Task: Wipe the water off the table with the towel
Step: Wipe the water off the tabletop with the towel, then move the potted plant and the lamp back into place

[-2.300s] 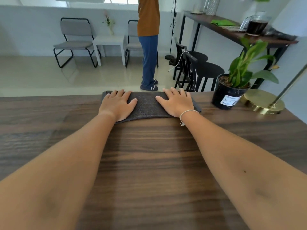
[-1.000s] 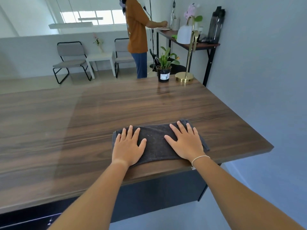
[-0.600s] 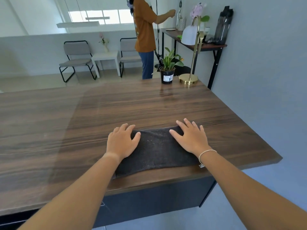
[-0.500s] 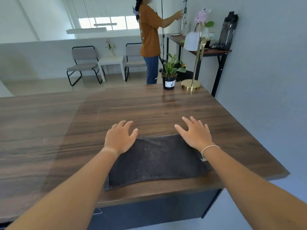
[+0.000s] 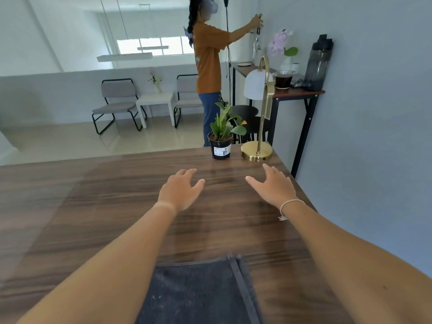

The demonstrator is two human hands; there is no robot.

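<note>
The dark grey towel (image 5: 198, 293) lies flat on the wooden table (image 5: 70, 218) at the bottom of the view, between my forearms. My left hand (image 5: 180, 190) hovers over bare wood well beyond the towel, fingers spread, holding nothing. My right hand (image 5: 272, 187), with a white bracelet at the wrist, is level with it to the right, also open and empty. Neither hand touches the towel. I cannot make out any water on the wood.
A potted plant (image 5: 222, 139) and a brass lamp base (image 5: 256, 153) stand at the table's far right corner, just beyond my hands. The table's right edge runs along a grey wall. A person (image 5: 208, 66) stands behind at a side table (image 5: 292, 92); chairs are further back.
Both hands pulled the towel from the far edge to the near edge, then let go and moved forward off it. The view has tilted up, so the towel now sits at the bottom.
</note>
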